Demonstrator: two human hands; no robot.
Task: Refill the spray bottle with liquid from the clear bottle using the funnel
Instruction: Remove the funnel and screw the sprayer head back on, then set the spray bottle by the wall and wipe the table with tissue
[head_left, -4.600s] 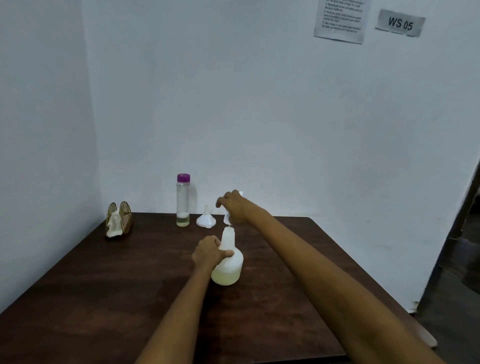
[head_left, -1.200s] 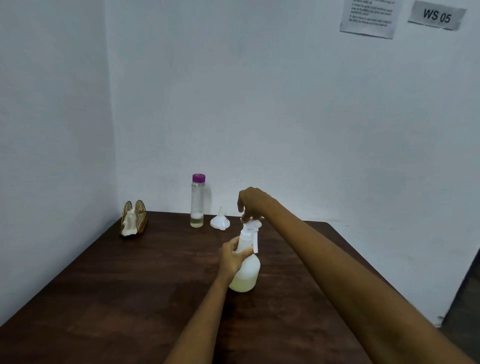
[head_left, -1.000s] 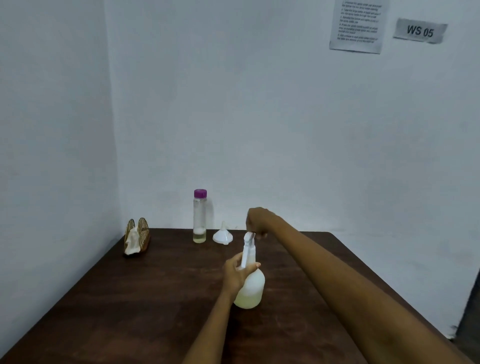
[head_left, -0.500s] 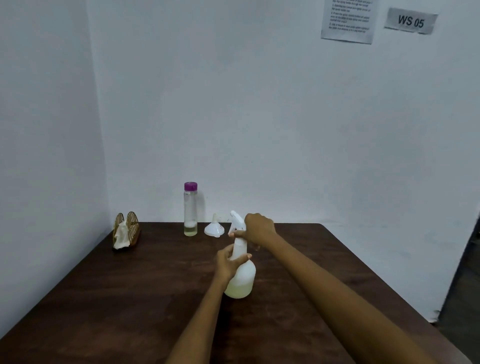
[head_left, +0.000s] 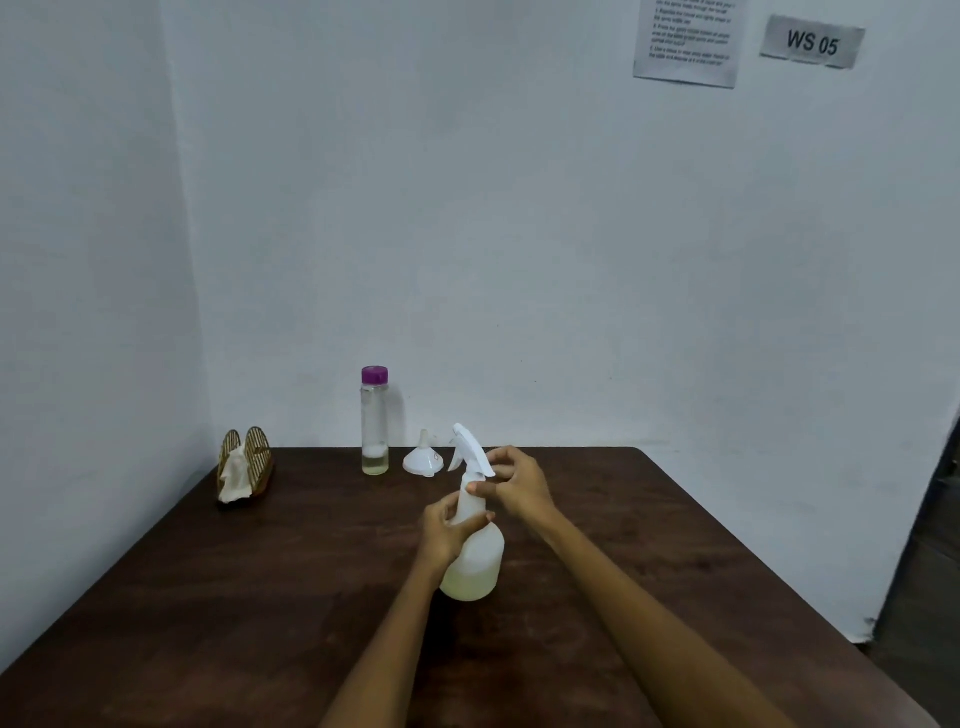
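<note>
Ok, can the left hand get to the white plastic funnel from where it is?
Probably yes: the white plastic funnel stands clear on the table just beyond, nothing between. But the left hand is gripping the white spray bottle and must release first.

White spray bottle (head_left: 475, 561) upright, capped clear bottle (head_left: 374, 422), inverted funnel (head_left: 423, 459) behind

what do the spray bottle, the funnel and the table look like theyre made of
Spray bottle: likely matte, milky plastic; the yellowish liquid shows dimly through its wall. Funnel: probably smooth white plastic, opaque with a slight sheen. Table: dark brown wood or wood-look laminate with visible grain streaks; which one, the picture leaves open.
</note>
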